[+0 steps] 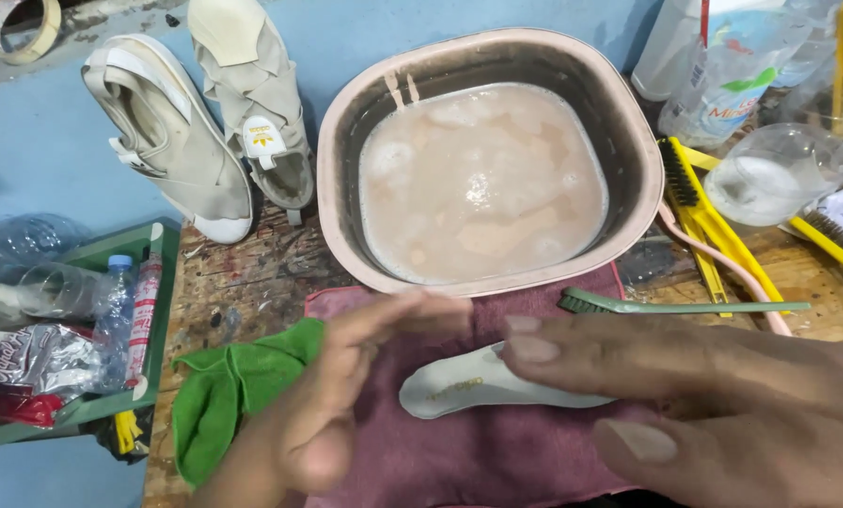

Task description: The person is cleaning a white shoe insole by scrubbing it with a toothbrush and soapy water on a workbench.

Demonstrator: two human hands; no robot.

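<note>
Loosely spread fingers (534, 350) over insole (459, 388).

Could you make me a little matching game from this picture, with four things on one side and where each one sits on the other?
Things:
1. white insole
2. green cloth
3. pair of beige shoes
4. green brush

Places:
A. top left, beside the basin
B. on the maroon towel, between the left hand and right hand
C. just right of the towel's top edge, below the basin
D. left of the towel, at the table edge

Pairs: 1-B, 2-D, 3-A, 4-C
</note>
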